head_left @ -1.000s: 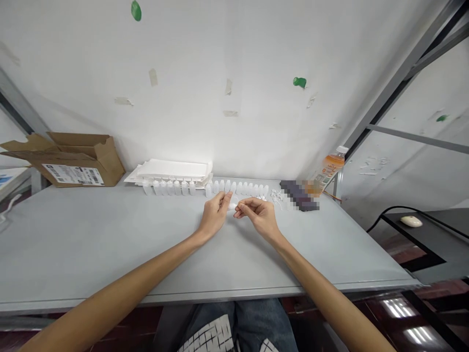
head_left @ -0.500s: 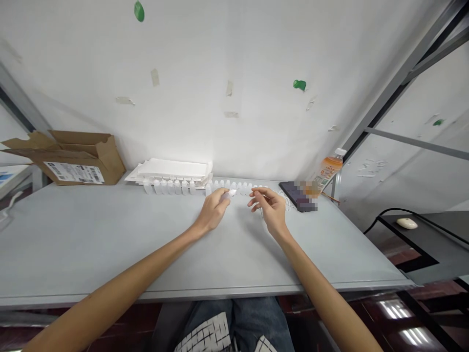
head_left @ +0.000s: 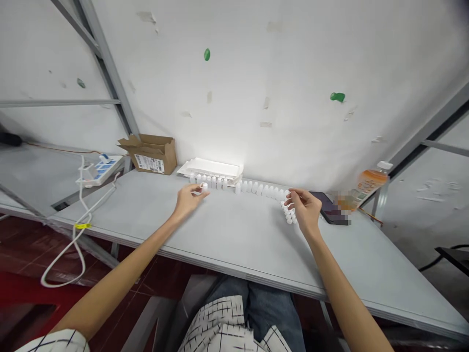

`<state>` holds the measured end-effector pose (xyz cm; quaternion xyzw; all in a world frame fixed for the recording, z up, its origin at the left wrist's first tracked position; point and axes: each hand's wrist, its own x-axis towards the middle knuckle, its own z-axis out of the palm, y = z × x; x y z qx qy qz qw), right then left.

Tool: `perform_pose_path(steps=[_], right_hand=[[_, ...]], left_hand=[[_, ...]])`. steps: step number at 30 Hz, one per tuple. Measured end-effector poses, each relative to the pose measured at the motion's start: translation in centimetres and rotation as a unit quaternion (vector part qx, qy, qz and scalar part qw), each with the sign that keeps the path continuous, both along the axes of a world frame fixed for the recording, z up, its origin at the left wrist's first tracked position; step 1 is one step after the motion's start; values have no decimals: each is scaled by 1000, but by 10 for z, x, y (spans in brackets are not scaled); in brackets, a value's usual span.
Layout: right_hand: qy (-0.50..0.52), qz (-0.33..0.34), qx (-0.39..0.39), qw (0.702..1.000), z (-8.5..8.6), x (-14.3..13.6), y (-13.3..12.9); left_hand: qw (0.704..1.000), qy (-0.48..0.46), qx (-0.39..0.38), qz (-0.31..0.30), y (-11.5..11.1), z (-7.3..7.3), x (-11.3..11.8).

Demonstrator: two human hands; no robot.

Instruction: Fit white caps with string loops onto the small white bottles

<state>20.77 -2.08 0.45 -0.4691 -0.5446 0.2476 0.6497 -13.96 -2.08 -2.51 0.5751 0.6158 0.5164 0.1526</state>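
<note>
My left hand (head_left: 190,198) is closed, pinching a small white dropper bottle (head_left: 204,187) upright between thumb and fingers. Right beside that hand runs a row of similar capped bottles (head_left: 219,183), partly hidden by the fingers. Further right stands a second row of small translucent bottles (head_left: 260,189). My right hand (head_left: 305,208) hovers near this row's right end, its fingers loosely bent and apart, with nothing visible in them. Just left of its palm lies a pile of small white caps (head_left: 288,213), which it partly covers.
Behind the bottles lies a stack of white sheets (head_left: 216,167), with an open cardboard box (head_left: 156,154) to the left. A dark phone (head_left: 328,208) and an orange drink bottle (head_left: 370,185) sit at right. A power strip (head_left: 104,168) with a white cable is far left.
My view has turned left. The left hand has carried its dropper bottle leftward to the capped row. My right hand has moved away from the left one, to the pile of caps.
</note>
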Motion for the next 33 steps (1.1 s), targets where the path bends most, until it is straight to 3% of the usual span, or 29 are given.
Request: perform_pose_path(steps=[5,10,18,27,33], right_hand=[[-64,-5,17,998,-1,2,-1],[-106,-12,29,994,-1,3,-1],[-140,-18,32,989,0,4,-1],[-186,-29,49,981,-4,7,2],[-233,-32,65,970,-5,7,3]], left_hand=[[997,27,-16,66,12,-5,-46],[995,40,-47,80,32,-11,-64],[992,54,-75,87,51,-14,-67],[984,105,-96,109,38,-9,-66],[971,138,-104,163,19,-8,-60]])
